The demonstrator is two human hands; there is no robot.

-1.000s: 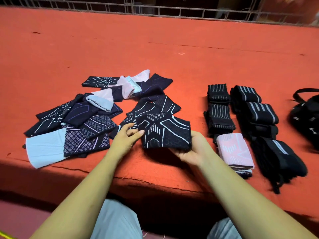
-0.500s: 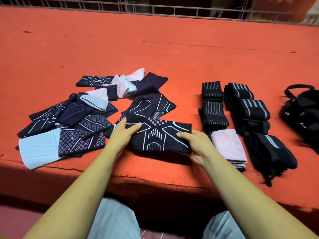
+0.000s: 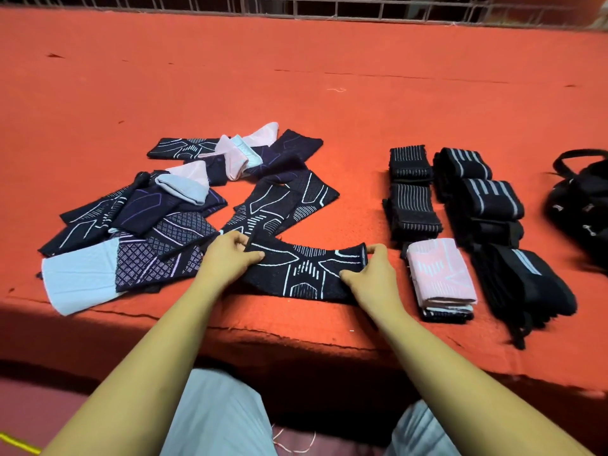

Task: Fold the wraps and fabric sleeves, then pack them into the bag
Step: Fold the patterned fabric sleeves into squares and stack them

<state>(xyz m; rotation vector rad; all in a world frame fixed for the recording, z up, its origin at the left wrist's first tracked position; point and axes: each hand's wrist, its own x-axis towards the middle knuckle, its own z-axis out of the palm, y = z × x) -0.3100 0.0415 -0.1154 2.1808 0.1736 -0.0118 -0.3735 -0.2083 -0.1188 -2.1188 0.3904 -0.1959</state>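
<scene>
1. Head view gives me one navy patterned sleeve (image 3: pixel 302 274) laid flat, left to right, on the near part of the orange mat (image 3: pixel 296 77), with a hand at each end.
2. I have the left hand (image 3: pixel 230 258) pinching the sleeve's left end, fingers curled over the cuff.
3. The right hand (image 3: pixel 371 274) pinches the right end, with the forefinger at the far corner and the thumb on the near edge.
4. My reading is that the two end grips pull the knit taut, so it lies smooth and the ends can meet squarely in a fold.
5. The heap of unfolded sleeves (image 3: pixel 158 232) sits to the left, touching the left hand's side, so the next piece is within easy reach.
6. The folded sleeve stack (image 3: pixel 441 278), with a pink one on top, lies just beside the right hand. That looks chosen so each finished fold needs only a short carry.
7. Farther right, the black striped wraps (image 3: pixel 487 199) are lined up in two columns, already folded.
8. The black bag (image 3: pixel 582 205) waits at the right edge, well apart from the hands. I judge that packing has not begun.
</scene>
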